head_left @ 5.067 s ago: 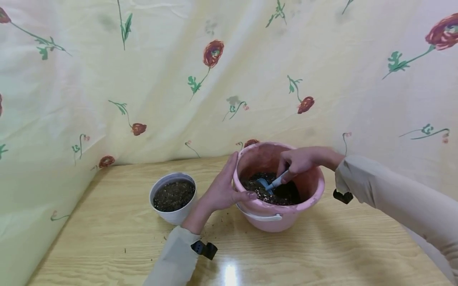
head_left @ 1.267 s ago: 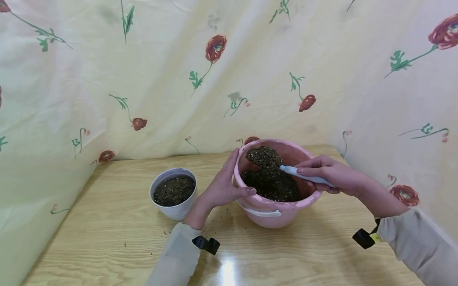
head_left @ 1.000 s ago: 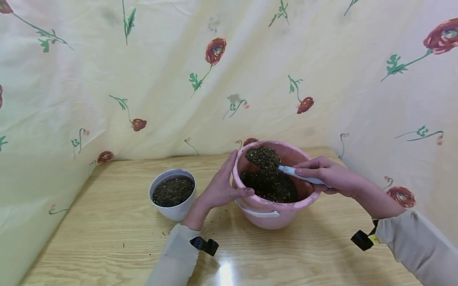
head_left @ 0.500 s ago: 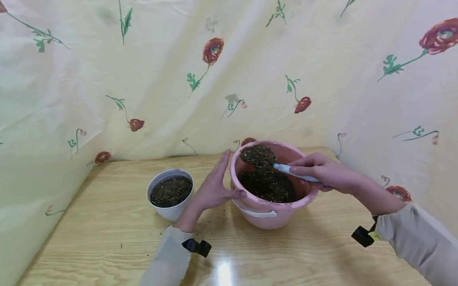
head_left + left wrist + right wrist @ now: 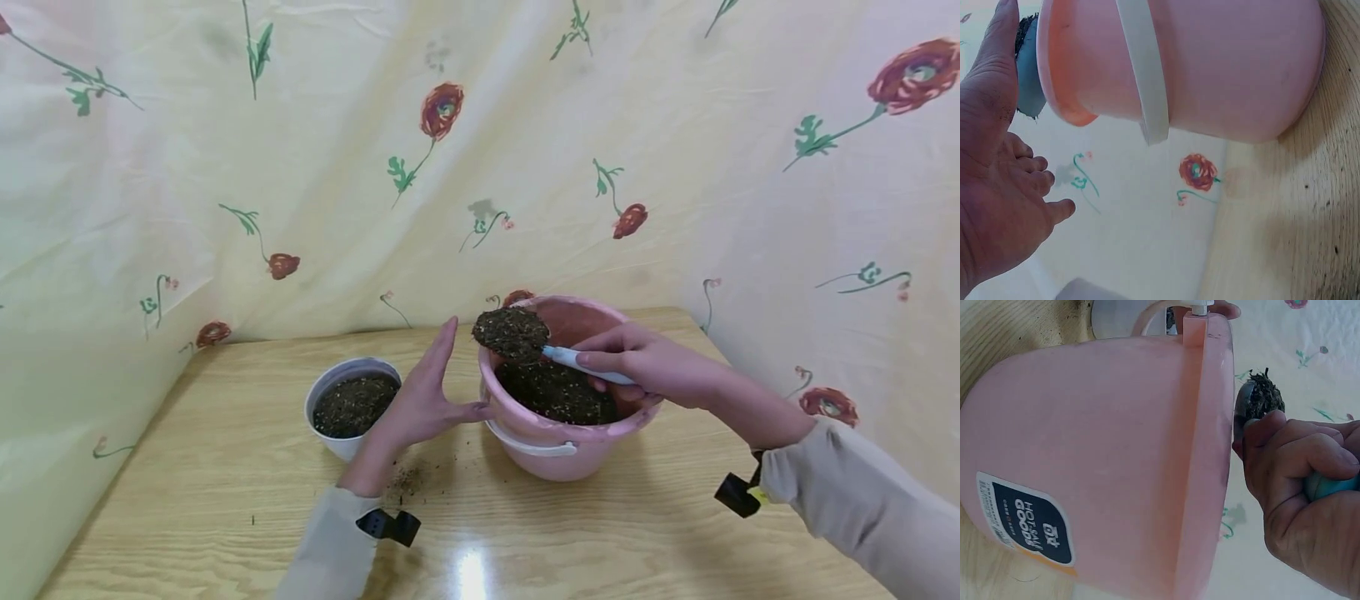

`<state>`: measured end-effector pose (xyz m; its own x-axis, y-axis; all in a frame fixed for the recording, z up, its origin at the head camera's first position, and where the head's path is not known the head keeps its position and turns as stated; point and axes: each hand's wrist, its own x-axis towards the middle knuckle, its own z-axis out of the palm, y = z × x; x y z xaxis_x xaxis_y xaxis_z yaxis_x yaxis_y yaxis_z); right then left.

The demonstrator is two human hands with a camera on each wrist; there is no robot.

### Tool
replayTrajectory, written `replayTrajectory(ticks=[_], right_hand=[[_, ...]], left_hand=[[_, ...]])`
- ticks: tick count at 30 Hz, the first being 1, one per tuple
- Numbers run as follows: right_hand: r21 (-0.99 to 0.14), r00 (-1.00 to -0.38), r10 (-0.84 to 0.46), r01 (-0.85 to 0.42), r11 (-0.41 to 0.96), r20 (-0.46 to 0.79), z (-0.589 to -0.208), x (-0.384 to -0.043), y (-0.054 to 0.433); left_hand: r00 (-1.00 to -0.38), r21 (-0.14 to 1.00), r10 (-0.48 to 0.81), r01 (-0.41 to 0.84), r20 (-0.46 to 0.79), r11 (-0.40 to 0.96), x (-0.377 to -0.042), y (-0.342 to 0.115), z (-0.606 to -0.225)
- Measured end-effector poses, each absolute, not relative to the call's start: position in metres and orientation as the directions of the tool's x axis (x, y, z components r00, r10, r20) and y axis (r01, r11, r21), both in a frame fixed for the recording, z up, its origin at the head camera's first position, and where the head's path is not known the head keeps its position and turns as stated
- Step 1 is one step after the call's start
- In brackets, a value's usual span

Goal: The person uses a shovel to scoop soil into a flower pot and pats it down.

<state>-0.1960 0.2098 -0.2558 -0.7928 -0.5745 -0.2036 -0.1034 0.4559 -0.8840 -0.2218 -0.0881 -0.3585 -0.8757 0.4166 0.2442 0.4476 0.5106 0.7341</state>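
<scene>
A garden trowel with a pale blue handle (image 5: 581, 362) is gripped in my right hand (image 5: 645, 358). Its blade carries a heap of dark soil (image 5: 512, 333) above the left rim of the pink bucket (image 5: 551, 462). More soil lies inside the bucket. In the left wrist view the blue blade (image 5: 1030, 81) shows just beyond the bucket's mouth. My left hand (image 5: 420, 408) holds nothing, its fingers extended and thumb spread, between the bucket and a white pot (image 5: 341, 447). The thumb is close to the bucket's rim; contact is unclear. Dark soil fills much of the pot.
Loose soil crumbs (image 5: 408, 479) are scattered on the wooden table (image 5: 187, 500) between pot and bucket. A white handle (image 5: 536, 448) hangs at the bucket's front left. Behind stands a flower-patterned cloth (image 5: 337, 167).
The trowel dug in the bucket earlier, then rose with a load of soil and moved left to the rim. My left hand let go of the rim and moved left.
</scene>
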Motion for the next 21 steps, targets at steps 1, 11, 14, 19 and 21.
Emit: replayTrajectory(ticks=[1, 11, 14, 19, 21], right_hand=[[-0.883, -0.788, -0.581, -0.107, 0.457, -0.205, -0.256, -0.197, 0.208], [-0.875, -0.762, -0.614, -0.137, 0.465, -0.207, -0.25, -0.204, 0.189], [-0.871, -0.758, -0.62, -0.152, 0.468, -0.201, -0.246, -0.207, 0.183], [-0.844, -0.75, -0.635, -0.21, 0.494, -0.184, -0.241, -0.212, 0.172], [-0.823, -0.758, -0.63, -0.243, 0.513, -0.169, -0.239, -0.213, 0.168]], left_hand=[[-0.88, 0.739, 0.412, 0.439, 0.237, 0.511, -0.222, -0.09, -0.359], [-0.899, 0.767, 0.376, 0.402, 0.225, 0.5, -0.22, -0.106, -0.365], [-0.905, 0.784, 0.367, 0.383, 0.214, 0.488, -0.219, -0.111, -0.365], [-0.907, 0.767, 0.356, 0.391, 0.226, 0.508, -0.218, -0.122, -0.364], [-0.904, 0.757, 0.355, 0.402, 0.238, 0.515, -0.218, -0.125, -0.364]])
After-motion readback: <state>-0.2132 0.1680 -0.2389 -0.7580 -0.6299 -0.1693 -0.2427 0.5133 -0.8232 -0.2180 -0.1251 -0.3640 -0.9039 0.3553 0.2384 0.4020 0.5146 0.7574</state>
